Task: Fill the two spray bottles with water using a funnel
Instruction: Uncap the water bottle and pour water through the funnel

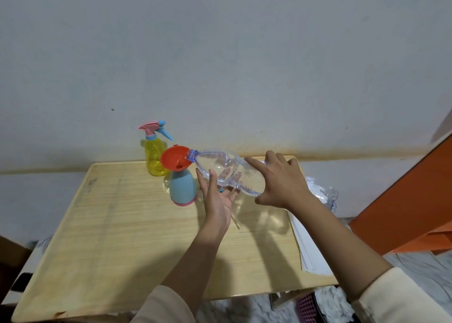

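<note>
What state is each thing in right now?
yellow spray bottle: upright, head on
blue spray bottle: upright, head off
funnel: seated in blue spray bottle's neck
water bottle: uncapped, tipped, mouth in funnel
left hand: open, palm under water bottle
right hand: grips water bottle's base

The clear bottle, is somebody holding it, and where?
Yes. The right hand grips the clear bottle at its bottom end, and the left hand props its middle from underneath with straight fingers.

We gripped a clear glossy plastic water bottle (pixel 220 163); beyond our grip sat a smooth orange plastic funnel (pixel 172 157).
</note>
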`<action>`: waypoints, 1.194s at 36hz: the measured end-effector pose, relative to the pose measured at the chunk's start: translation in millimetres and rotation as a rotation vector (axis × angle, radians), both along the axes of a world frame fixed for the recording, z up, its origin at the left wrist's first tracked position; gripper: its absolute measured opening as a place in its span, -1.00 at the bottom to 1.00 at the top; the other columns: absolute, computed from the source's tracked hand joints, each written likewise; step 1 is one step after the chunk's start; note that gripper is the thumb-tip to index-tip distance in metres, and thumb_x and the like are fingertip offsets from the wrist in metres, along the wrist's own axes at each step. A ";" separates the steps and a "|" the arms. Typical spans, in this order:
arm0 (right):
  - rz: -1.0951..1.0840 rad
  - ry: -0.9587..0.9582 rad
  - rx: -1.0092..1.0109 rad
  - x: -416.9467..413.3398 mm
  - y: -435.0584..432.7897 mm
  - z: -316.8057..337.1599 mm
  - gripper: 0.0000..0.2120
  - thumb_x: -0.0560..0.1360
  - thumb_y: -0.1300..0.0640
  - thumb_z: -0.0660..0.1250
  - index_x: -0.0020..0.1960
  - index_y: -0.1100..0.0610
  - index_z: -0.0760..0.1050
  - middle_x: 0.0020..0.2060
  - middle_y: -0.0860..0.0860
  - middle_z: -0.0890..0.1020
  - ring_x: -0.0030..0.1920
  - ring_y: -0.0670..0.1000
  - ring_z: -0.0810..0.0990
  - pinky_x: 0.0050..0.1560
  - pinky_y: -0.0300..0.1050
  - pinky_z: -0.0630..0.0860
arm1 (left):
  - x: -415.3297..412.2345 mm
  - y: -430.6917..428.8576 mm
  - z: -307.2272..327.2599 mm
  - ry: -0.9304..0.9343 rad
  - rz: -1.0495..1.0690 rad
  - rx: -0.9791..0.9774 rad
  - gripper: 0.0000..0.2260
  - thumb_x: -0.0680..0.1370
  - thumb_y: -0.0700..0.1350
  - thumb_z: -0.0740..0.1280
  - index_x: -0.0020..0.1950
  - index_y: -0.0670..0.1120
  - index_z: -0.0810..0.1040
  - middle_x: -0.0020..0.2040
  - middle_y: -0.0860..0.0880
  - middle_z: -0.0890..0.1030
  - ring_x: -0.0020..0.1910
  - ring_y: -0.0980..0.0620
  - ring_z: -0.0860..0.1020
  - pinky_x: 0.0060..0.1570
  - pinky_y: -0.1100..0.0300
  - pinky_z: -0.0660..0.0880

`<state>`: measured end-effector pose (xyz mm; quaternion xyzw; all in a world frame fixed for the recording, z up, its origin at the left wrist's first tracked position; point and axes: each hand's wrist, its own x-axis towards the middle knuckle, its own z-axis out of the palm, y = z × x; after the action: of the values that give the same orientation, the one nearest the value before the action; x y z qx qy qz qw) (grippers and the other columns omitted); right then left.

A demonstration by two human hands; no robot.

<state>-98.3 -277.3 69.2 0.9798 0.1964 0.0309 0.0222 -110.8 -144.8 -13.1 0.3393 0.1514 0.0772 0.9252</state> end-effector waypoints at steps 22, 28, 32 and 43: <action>-0.004 -0.018 -0.024 -7.8 1.1 7.9 -0.17 0.26 -0.08 0.39 0.45 -0.17 0.11 0.14 0.04 0.34 0.17 0.09 0.36 0.09 0.00 0.27 | -5.0 -2.5 2.2 -0.009 -0.015 -0.031 -0.47 0.61 0.05 0.19 0.50 0.26 0.02 0.28 -0.22 0.54 0.12 -0.23 0.61 0.09 -0.08 0.56; -0.001 -0.016 -0.027 -9.0 1.7 7.1 -0.15 0.26 -0.09 0.40 0.46 -0.17 0.10 0.16 0.05 0.34 0.18 0.10 0.36 0.10 0.01 0.27 | -8.6 -1.9 2.7 -0.002 -0.008 -0.019 -0.48 0.61 0.04 0.18 0.50 0.26 0.02 0.26 -0.22 0.55 0.12 -0.23 0.61 0.15 -0.12 0.50; -0.005 -0.019 -0.020 -10.4 1.6 4.6 -0.16 0.25 -0.10 0.40 0.45 -0.18 0.10 0.14 0.04 0.34 0.16 0.09 0.36 0.08 0.00 0.27 | -9.2 -0.4 1.5 0.003 -0.013 -0.008 -0.47 0.61 0.05 0.19 0.50 0.26 0.02 0.26 -0.22 0.56 0.10 -0.22 0.61 0.08 -0.10 0.54; -0.058 0.029 0.164 -15.3 3.5 -20.3 -0.14 0.23 -0.12 0.41 0.45 -0.21 0.11 0.07 0.00 0.34 0.13 0.05 0.37 0.03 -0.04 0.26 | -11.0 16.0 3.7 0.011 -0.055 0.147 -0.45 0.59 0.03 0.24 0.49 0.28 0.05 0.23 -0.15 0.59 0.09 -0.16 0.63 0.04 -0.08 0.54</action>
<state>-113.6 -273.7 48.8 0.9839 0.1653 0.0321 -0.0601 -121.8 -128.8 -9.4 0.4106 0.1411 0.0609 0.8988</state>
